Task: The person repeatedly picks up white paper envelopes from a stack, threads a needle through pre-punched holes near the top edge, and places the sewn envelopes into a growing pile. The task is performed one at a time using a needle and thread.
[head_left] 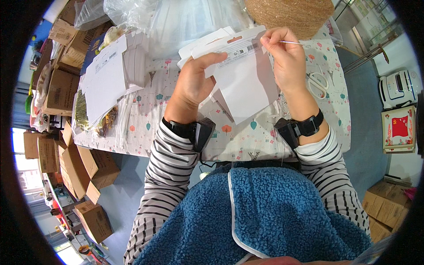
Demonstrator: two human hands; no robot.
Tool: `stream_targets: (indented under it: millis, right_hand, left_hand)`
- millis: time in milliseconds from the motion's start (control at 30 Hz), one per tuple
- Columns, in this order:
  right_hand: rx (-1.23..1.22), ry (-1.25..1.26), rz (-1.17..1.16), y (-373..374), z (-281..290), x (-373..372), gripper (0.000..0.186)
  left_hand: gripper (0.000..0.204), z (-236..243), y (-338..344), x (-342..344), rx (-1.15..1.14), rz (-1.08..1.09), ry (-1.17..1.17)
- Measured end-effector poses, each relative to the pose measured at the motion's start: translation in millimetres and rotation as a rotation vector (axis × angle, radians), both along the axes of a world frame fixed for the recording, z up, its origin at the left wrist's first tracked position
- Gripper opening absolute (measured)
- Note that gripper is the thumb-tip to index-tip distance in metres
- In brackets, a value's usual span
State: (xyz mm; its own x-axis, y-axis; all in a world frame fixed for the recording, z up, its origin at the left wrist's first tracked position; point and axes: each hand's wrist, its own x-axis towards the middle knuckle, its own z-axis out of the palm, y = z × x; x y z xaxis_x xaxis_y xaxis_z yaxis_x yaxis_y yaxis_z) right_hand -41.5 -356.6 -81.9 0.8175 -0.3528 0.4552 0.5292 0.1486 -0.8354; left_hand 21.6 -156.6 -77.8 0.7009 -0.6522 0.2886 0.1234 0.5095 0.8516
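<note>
My left hand (194, 81) is closed on a white card (247, 86) with a hang slot and small print along its top, the thumb lying across its face. More white card pieces (192, 48) show behind it, partly covered. At the card's upper right corner, my right hand (287, 57) pinches a thin, pale, needle-like rod (292, 43) that sticks out to the right past the fingers. Whether the rod or a fingertip touches the card, I cannot tell. White-handled scissors (318, 84) lie just right of my right wrist.
A patterned cloth covers the table (154, 128). Stacked white cards (106, 77), white strips (126, 115) and gold foil pieces (106, 126) lie at the left. Clear plastic bags (194, 26) and a large brown yarn cone (289, 17) stand at the back. Cardboard boxes (95, 221) sit left.
</note>
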Motion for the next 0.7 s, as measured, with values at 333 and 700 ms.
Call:
stream_targets:
  millis: [333, 700]
  right_hand:
    - [-0.016, -0.014, 0.006, 0, 0, 1, 0.016]
    - [-0.134, 0.03, -0.042, -5, -2, 1, 0.014]
  left_hand:
    - [0.033, 10, -3, -3, 0.174, 0.159, 0.219]
    - [0.032, 12, -5, 2, 0.314, 0.265, 0.214]
